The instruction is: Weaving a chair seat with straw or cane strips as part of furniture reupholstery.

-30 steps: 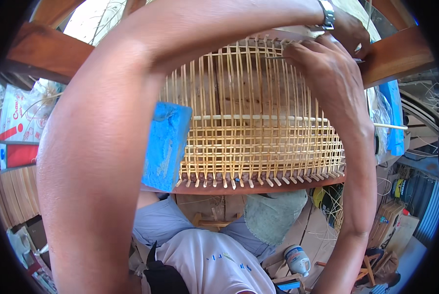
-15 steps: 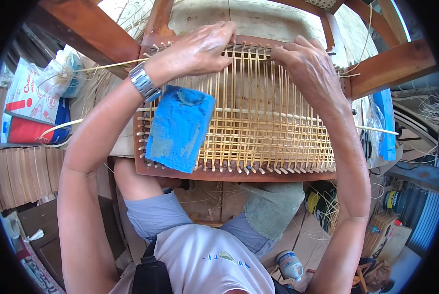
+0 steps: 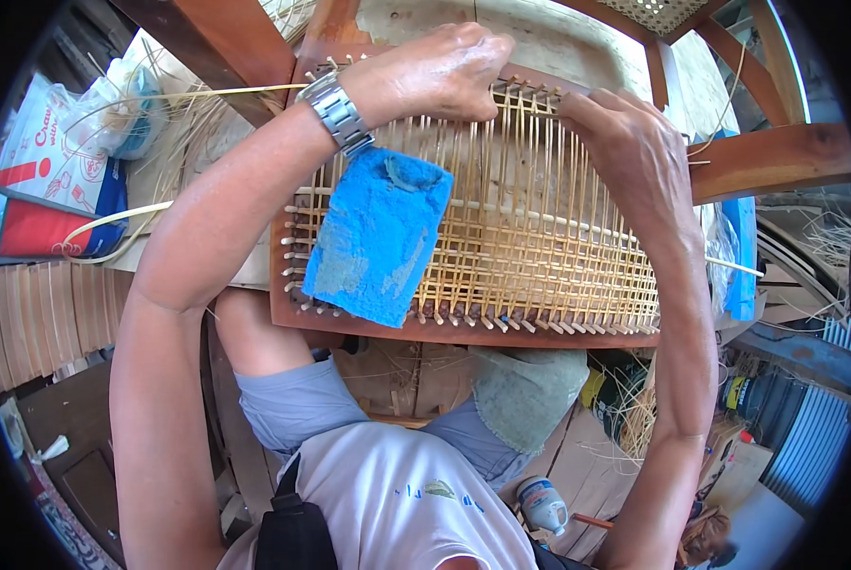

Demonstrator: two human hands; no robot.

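A wooden chair frame (image 3: 577,338) lies across my lap, strung with a partly woven panel of cane strands (image 3: 539,271). Many short wooden pegs line its edges. My left hand (image 3: 454,74), with a metal watch at the wrist, is closed at the frame's far rail. To its right my right hand (image 3: 630,133) is closed over the far ends of the strands. A long cane strand (image 3: 211,92) runs from the left behind my left wrist toward both hands; their fingertips are mostly hidden. A worn blue foam block (image 3: 378,237) rests on the panel's left part.
Wooden chair legs (image 3: 777,161) rise at the far left and right. A plastic bag (image 3: 50,152) and loose cane lie left. A lighter cane rod (image 3: 577,224) crosses the panel and sticks out right. A white bottle (image 3: 542,505) stands on the floor by a cloth (image 3: 530,399).
The frame, panel and foam block have shifted a little to the right in view. My left hand has moved right and slightly farther away; both hands stay closed at the far rail.
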